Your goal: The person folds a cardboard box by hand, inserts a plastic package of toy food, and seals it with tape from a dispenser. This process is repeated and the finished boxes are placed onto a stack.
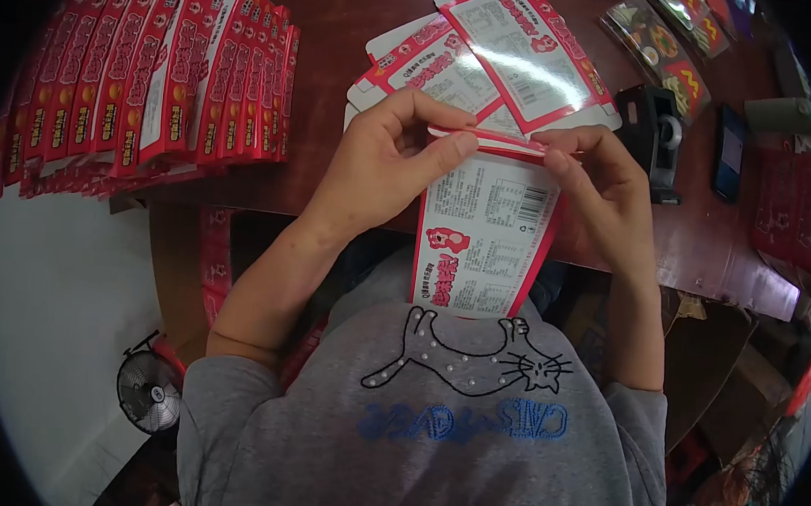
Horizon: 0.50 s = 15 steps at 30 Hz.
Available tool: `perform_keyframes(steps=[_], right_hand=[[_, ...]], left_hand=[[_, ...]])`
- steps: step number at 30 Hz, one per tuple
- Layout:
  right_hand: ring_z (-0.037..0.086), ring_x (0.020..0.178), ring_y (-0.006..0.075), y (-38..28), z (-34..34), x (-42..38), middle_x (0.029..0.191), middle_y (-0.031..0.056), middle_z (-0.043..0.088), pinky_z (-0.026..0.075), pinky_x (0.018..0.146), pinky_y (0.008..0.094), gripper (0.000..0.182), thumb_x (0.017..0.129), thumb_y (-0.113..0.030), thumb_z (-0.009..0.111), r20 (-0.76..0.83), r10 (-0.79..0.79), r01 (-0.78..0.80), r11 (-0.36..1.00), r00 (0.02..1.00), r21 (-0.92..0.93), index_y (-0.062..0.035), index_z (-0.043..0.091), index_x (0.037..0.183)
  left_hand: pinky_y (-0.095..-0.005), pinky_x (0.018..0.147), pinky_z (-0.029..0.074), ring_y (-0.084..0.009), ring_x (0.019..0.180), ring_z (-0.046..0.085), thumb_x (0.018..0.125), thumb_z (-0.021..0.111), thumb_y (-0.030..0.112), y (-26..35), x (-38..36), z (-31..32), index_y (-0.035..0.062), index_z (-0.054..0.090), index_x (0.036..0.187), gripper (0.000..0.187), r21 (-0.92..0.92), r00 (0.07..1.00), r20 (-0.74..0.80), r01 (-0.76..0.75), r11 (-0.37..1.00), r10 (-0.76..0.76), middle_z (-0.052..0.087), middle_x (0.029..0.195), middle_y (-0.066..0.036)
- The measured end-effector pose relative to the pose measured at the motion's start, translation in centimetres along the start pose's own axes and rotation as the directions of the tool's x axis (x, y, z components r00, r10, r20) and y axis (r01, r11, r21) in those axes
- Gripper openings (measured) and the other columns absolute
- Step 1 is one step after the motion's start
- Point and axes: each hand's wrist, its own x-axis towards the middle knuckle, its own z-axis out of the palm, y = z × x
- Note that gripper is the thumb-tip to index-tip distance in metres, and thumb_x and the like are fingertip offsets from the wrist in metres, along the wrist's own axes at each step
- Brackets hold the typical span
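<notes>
Between my two hands is a red and white printed carton [487,230], its end flap folded at the top and its lower end against my shirt. My left hand [398,154] pinches the left corner of the flap between thumb and fingers. At the right corner, my right hand [599,177] grips the same flap, thumb on the near side. Just beyond my hands, several flat, unfolded cartons [523,50] lie overlapping on the table, printed side up and shiny with glare.
Rows of folded red cartons [146,66] stand packed at the table's left. A black tape dispenser [653,139], a phone [729,153] and colourful packets [664,45] lie on the right. Below the table at left is a small fan [149,390].
</notes>
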Motion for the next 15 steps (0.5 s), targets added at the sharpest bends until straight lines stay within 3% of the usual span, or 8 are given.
perform_keyframes(steps=[4,8,10,13,14,15], right_hand=[[0.062,0.084,0.0069,-0.8,0.8,0.6,0.094,0.0026,0.069,0.051,0.078,0.0238,0.018,0.094,-0.016,0.073,-0.129,0.073,-0.068,0.997,0.989,0.043,0.0000,0.066,0.099],[0.063,0.086,0.0079,-0.3,-0.6,0.0,0.094,0.0030,0.070,0.051,0.080,0.0245,0.018,0.094,-0.015,0.072,-0.097,0.091,-0.082,0.992,0.991,0.098,0.0009,0.068,0.101],[0.065,0.092,0.0110,0.0,-1.3,-0.7,0.100,0.0054,0.072,0.052,0.084,0.0256,0.023,0.094,-0.015,0.072,-0.034,0.087,-0.087,0.996,0.996,-0.003,0.0014,0.069,0.110],[0.065,0.106,0.0154,0.2,-2.3,-1.7,0.114,0.0091,0.072,0.052,0.091,0.0282,0.028,0.095,-0.016,0.071,0.021,0.014,-0.014,1.000,1.000,0.008,0.0001,0.070,0.118],[0.065,0.106,0.0154,0.1,-2.7,-2.0,0.114,0.0091,0.072,0.052,0.091,0.0282,0.028,0.095,-0.016,0.071,0.003,0.015,-0.015,1.000,1.000,0.004,0.0001,0.070,0.118],[0.063,0.112,0.0167,0.0,-3.2,-2.5,0.121,0.0102,0.069,0.051,0.093,0.0293,0.029,0.096,-0.017,0.071,-0.078,-0.099,0.092,0.992,0.992,-0.088,-0.0006,0.069,0.119]], left_hand=[[-0.0277,0.082,0.057,-0.0126,0.093,0.067,0.093,0.073,0.010,1.4,1.0,0.0,-0.0009,0.065,0.106,0.018,0.045,0.998,-0.014,0.069,0.997,-0.068,0.070,0.108,-0.008],[-0.0281,0.083,0.058,-0.0130,0.096,0.068,0.092,0.074,0.008,1.1,1.2,-0.6,-0.0007,0.066,0.105,0.017,0.089,0.993,0.105,0.049,0.995,-0.058,0.071,0.109,-0.009],[-0.0286,0.086,0.058,-0.0136,0.099,0.068,0.092,0.074,0.005,0.7,0.9,-0.5,0.0000,0.066,0.105,0.017,0.021,0.981,0.191,-0.023,1.000,0.019,0.072,0.110,-0.010],[-0.0285,0.088,0.057,-0.0140,0.102,0.068,0.092,0.073,0.006,0.6,1.2,0.0,-0.0004,0.066,0.105,0.016,0.043,0.985,0.171,0.018,0.999,-0.025,0.072,0.111,-0.011],[-0.0285,0.088,0.057,-0.0140,0.102,0.068,0.092,0.073,0.006,0.7,1.7,0.2,-0.0004,0.066,0.105,0.016,0.041,0.982,0.188,0.017,0.999,-0.024,0.072,0.111,-0.011],[-0.0283,0.089,0.057,-0.0139,0.101,0.068,0.092,0.074,0.006,1.0,2.3,0.2,-0.0009,0.066,0.105,0.017,0.043,0.988,0.154,0.015,0.999,-0.022,0.072,0.111,-0.011]])
